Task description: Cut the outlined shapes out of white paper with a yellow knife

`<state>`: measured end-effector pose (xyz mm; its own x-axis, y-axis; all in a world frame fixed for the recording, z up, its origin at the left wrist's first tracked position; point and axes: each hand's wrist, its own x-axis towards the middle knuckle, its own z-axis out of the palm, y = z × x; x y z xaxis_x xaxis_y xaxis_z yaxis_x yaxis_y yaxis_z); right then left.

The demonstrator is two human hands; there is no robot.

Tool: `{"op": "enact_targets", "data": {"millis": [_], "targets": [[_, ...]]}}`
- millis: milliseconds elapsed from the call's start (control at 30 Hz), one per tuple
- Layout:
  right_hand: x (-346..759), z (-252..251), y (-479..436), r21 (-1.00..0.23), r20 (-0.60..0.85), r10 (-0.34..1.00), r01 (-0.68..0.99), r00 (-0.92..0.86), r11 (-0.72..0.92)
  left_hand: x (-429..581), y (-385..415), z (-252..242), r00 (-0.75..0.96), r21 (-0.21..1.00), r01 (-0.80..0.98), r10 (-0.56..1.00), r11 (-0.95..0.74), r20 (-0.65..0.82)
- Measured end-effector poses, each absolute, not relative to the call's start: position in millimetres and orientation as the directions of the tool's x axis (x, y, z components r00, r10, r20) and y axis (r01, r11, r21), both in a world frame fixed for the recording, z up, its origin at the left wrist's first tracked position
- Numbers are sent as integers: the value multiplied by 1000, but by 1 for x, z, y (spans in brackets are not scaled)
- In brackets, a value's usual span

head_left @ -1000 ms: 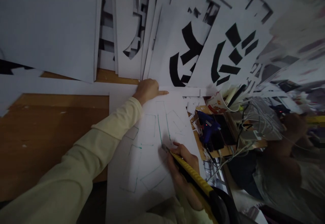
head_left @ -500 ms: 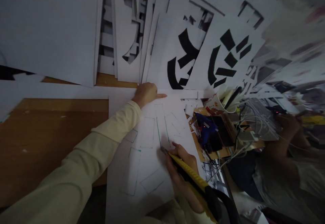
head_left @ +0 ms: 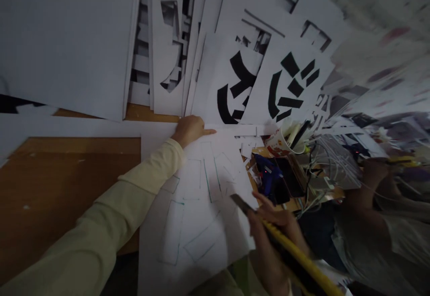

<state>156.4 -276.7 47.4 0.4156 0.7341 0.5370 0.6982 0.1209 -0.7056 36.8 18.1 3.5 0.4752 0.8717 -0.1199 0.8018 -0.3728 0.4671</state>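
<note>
A white sheet or board (head_left: 196, 224) with outlined shapes in green and dark lines lies in front of me. My left hand (head_left: 190, 130) rests on its far edge, thumb stretched to the right; the other fingers are mostly hidden behind the hand. My right hand (head_left: 272, 238) is closed around a yellow and black utility knife (head_left: 289, 246). The knife's blade is out and points to the far left, apparently lifted off the sheet, right of a long narrow outline (head_left: 212, 179).
White boards with cut-out openings (head_left: 169, 76) lean at the back. To the right are a cup of tools (head_left: 278, 141), a blue glue gun (head_left: 267, 170) and tangled cables (head_left: 319, 166). Another person's hand (head_left: 374, 173) is at far right, near a yellow object.
My right hand has pulled the knife back to the right, from the lower end of a green line. My left hand stays at the far edge; the view has shifted slightly.
</note>
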Motion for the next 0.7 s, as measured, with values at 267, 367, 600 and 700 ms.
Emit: {"op": "enact_targets", "data": {"millis": [267,367,600,700], "targets": [[143,0,-203,-736,532,708,667,464,116,38,17,3,479,400,825,870,-399,-120],[141,-22,-193,-666,582,733,724,351,182,38,17,3,486,413,817,865,-401,-121],[144,-20,-198,-630,572,763,757,302,173,38,21,0,476,444,809,872,-385,-113],[143,-20,-197,-629,559,774,760,297,164,38,21,-2,478,449,803,873,-391,-94]]}}
